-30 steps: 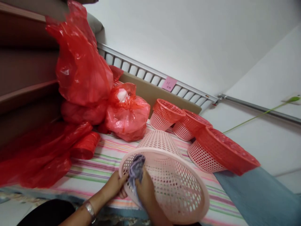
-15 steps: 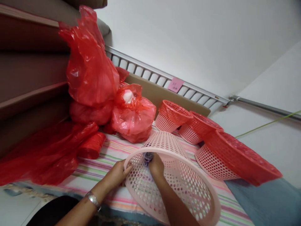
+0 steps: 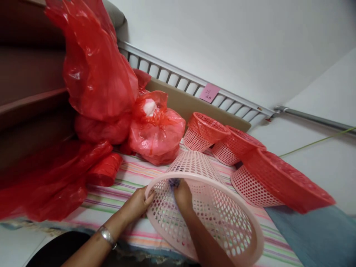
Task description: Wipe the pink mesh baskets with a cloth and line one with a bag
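Observation:
A pale pink perforated plastic basket (image 3: 239, 207) lies on its side on the striped cloth (image 3: 133, 222), its wide mouth facing me. My left hand (image 3: 139, 202) grips the left of its rim, thumb over the edge and fingers outside. Inside the basket, my right hand (image 3: 183, 194) is closed around a bunched bluish-purple cloth (image 3: 174, 182), held against the upper left of the inner wall. Part of the cloth is hidden in the hand.
Several similar baskets lined with red bags (image 3: 205, 128) stand along the right. Knotted red bags (image 3: 157, 135) fill the back left. A roll of red plastic bags (image 3: 104, 168) lies unrolled at left. Behind are a metal rail (image 3: 172, 76) and a pink note (image 3: 209, 92).
My right hand and the cloth have shifted slightly along the basket's inner wall. My left hand keeps its hold on the rim. The view has moved a little.

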`<state>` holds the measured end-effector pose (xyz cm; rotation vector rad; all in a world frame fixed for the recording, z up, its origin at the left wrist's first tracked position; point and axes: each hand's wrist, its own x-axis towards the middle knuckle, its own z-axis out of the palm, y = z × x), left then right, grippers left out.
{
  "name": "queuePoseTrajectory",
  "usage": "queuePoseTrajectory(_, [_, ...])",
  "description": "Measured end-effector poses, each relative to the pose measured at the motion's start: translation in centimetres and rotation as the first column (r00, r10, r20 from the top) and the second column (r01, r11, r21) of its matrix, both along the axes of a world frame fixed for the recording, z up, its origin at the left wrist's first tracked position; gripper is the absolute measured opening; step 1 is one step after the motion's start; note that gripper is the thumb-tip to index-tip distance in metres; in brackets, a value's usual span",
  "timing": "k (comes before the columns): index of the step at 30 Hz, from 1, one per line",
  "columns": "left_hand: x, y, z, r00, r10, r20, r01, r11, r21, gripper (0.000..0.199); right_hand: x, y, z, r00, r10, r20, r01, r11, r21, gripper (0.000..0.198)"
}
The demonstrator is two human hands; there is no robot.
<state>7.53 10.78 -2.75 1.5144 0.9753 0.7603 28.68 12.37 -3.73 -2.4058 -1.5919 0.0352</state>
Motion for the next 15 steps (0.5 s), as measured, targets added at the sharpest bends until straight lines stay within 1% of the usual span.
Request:
queuePoseTrajectory(1, [0.0,0.0,0.1,1.0,0.001,0.006,-0.001,1.0,-0.012,0.039,-1.0,-1.6,-0.3,0.999,0.041,-0.034,-0.04,0.999,0.032,0.041])
queuePoseTrajectory(2, [0.0,-0.1,0.2,1.0,0.002,0.015,-0.002,1.0,-0.024,0.04,-2.0,-3.4,-0.7,0.992,0.112,-0.063,-0.108,0.991,0.074,0.044])
queuePoseTrajectory(3, [0.0,-0.2,0.3,1.0,0.002,0.024,-0.001,0.999,-0.036,0.04,-2.9,-5.2,-1.2,0.984,0.161,-0.08,-0.154,0.984,0.087,0.046])
queuePoseTrajectory(5, [-0.1,-0.3,0.7,0.999,0.01,0.043,-0.008,0.999,-0.054,0.04,-4.4,-8.9,-2.0,0.959,0.27,-0.087,-0.262,0.961,0.092,0.058])
queuePoseTrajectory(6, [-0.2,-0.4,0.9,0.999,0.017,0.05,-0.015,0.998,-0.058,0.04,-4.8,-10.4,-2.2,0.95,0.303,-0.08,-0.297,0.951,0.087,0.062])
queuePoseTrajectory(8, [-0.3,-0.5,1.2,0.998,0.03,0.054,-0.027,0.998,-0.055,0.04,-5.3,-12.5,-2.3,0.931,0.355,-0.082,-0.349,0.934,0.079,0.067])
queuePoseTrajectory(9, [-0.3,-0.5,1.3,0.998,0.033,0.052,-0.03,0.998,-0.051,0.04,-5.4,-12.9,-2.0,0.924,0.369,-0.096,-0.363,0.929,0.077,0.065])
queuePoseTrajectory(11, [-0.3,-0.5,1.3,0.998,0.031,0.048,-0.029,0.999,-0.039,0.04,-5.2,-12.7,-1.2,0.911,0.386,-0.143,-0.377,0.922,0.088,0.057])
queuePoseTrajectory(13, [-0.2,-0.5,1.2,0.999,0.032,0.043,-0.031,0.999,-0.024,0.039,-4.5,-11.1,-0.3,0.917,0.361,-0.17,-0.346,0.932,0.111,0.049])
queuePoseTrajectory(15, [-0.1,-0.4,1.0,0.999,0.033,0.028,-0.033,0.999,0.002,0.038,-3.5,-8.5,0.5,0.95,0.27,-0.157,-0.254,0.961,0.113,0.04])
